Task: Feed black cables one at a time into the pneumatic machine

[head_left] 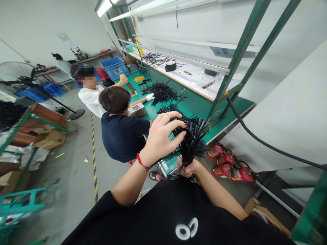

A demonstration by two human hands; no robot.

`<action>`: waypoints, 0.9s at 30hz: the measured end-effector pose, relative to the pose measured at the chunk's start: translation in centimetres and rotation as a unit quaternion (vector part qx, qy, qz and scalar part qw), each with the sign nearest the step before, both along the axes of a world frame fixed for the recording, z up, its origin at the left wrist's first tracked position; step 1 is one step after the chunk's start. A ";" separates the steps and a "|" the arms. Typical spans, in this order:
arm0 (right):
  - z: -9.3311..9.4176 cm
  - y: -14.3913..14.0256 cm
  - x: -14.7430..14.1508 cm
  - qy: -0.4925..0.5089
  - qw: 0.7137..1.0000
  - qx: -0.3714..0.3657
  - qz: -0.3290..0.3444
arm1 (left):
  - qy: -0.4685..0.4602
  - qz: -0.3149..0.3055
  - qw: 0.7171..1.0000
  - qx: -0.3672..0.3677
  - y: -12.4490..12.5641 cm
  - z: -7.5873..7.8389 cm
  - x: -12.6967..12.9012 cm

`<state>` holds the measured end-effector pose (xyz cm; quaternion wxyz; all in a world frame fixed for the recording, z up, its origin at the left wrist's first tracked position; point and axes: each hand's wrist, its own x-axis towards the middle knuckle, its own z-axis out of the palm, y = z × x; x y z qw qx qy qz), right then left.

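My right hand (188,168) is closed around the lower part of a bundle of thin black strips (190,144), held upright in front of my chest. The strips fan out at the top. My left hand (166,131), with a red bracelet (141,161) at the wrist, is raised at the bundle's upper left side. Its fingers are spread and curved, and the fingertips come close to the strips; whether they touch I cannot tell. Behind the bundle, more black strips (168,109) lie on the green table (158,80).
Two co-workers sit at the table's left, one in a dark shirt (121,136), one in white (89,100). A shelf (196,76) with black tape (170,66) and pliers (208,84) runs along the back. Red fire extinguishers (224,170) stand on the floor at right, near a green post (230,75).
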<state>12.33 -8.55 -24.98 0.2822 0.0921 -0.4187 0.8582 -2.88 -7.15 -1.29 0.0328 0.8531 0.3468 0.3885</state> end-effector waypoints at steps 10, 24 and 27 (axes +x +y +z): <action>-0.5 -0.1 0.0 0.081 0.996 0.033 0.024 | -0.015 -0.026 0.999 -0.018 -0.3 0.2 0.1; 1.1 -0.1 -0.2 0.106 0.994 0.022 0.034 | -0.095 0.023 0.995 -0.010 -0.4 -0.3 1.1; 1.0 -0.2 -0.1 0.096 0.994 0.021 0.039 | -0.087 0.019 0.996 0.002 -0.4 0.0 1.1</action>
